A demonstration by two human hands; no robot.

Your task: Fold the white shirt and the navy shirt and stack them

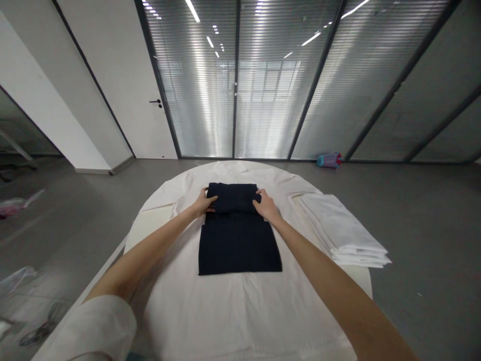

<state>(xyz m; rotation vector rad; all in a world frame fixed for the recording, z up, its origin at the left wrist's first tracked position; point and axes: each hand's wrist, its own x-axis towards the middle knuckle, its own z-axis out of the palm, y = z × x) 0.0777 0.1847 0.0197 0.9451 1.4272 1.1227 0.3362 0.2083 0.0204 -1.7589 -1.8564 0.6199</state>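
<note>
A dark navy folded cloth lies in the middle of a white cloth spread over a round table. Its far part is doubled over into a thicker band, while the near part lies flat with a straight front edge. At the band's left side, my left hand grips the edge, thumb on top and fingers partly underneath. On the opposite side my right hand holds the right edge, thumb and fingers closed around the fabric. Both hands are level with each other.
A stack of folded white cloths sits at the table's right. On the floor beyond lies a blue and pink basket-like object. Cables and clear plastic lie on the floor at left. Glass partitions and a white door stand behind.
</note>
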